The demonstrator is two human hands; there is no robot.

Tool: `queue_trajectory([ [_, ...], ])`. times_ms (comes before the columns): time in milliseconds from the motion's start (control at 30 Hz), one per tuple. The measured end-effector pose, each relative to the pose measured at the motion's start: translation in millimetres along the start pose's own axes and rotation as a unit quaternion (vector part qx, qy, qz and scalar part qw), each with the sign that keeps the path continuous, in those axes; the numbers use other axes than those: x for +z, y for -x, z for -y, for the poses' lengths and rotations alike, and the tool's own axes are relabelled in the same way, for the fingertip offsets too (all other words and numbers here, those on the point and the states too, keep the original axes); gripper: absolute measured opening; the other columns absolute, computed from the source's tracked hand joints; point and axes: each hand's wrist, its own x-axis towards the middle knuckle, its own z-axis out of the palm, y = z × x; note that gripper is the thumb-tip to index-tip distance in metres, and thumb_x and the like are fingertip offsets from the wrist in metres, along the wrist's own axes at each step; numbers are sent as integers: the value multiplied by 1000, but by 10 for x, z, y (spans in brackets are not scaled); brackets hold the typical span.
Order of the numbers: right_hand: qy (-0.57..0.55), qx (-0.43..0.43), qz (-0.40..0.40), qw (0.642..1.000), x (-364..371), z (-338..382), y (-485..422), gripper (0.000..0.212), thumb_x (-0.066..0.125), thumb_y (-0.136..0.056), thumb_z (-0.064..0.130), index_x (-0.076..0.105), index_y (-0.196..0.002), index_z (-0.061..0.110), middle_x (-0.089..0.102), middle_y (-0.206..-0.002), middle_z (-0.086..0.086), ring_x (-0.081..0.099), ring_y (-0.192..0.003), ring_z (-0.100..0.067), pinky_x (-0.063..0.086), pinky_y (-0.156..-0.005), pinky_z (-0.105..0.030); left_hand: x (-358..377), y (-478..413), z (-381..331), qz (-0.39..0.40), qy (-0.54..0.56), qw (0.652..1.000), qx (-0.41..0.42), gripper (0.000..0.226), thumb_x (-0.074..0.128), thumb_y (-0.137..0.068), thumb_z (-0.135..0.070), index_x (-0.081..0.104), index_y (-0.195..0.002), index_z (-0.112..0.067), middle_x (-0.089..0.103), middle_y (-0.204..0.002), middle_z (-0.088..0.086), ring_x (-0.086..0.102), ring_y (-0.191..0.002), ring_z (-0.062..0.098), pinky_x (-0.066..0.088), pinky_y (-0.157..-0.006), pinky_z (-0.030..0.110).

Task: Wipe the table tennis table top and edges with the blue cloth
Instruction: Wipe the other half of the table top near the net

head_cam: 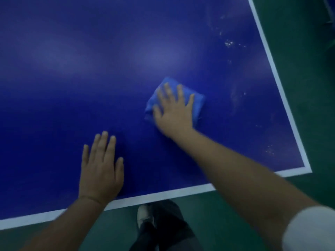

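Beyond white sleeve (308,230), press blue cloth (198,104) evenly under flat, spread right hand (174,113); lean on flat, empty left hand (100,169); sweep toward specks (228,43) near worktop (72,78) edge.

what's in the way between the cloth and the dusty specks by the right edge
Nothing visible. The right hand presses the cloth flat, and only bare table top lies between it and the specks.

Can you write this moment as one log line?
right hand flat on folded blue cloth | left hand flat on dark blue table top | white specks by right edge
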Motion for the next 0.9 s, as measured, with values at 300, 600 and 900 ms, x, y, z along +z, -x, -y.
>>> queue_trajectory([
  [300, 33, -226, 54, 972, 26, -639, 1463, 60, 35, -99, 55, 38, -154, 32, 26, -165, 4, 19, -153, -33, 15, -115, -70, 320, 479, -136, 29, -51, 996, 68, 68, 30, -96, -44, 37, -151, -4, 26, -161, 17, 16, -152, 32, 11, -121, 57],
  [600, -11, 79, -9, 997, 32, -377, 686, 62, 28, -101, 56, 25, -158, 32, 14, -168, 6, 7, -155, -30, 4, -120, -65, 375, 489, -133, 27, -67, 995, 69, 69, 25, -97, -46, 29, -155, -9, 19, -164, 15, 9, -154, 31, 6, -123, 55],
  [900, 39, -1, 76, 996, -135, -1350, 1667, 64, 19, -100, 57, 26, -158, 32, 12, -167, 7, 8, -155, -28, 6, -121, -61, 372, 487, -118, 22, -66, 995, 72, 70, 28, -96, -45, 31, -154, -7, 22, -163, 18, 11, -153, 33, 7, -123, 57],
])
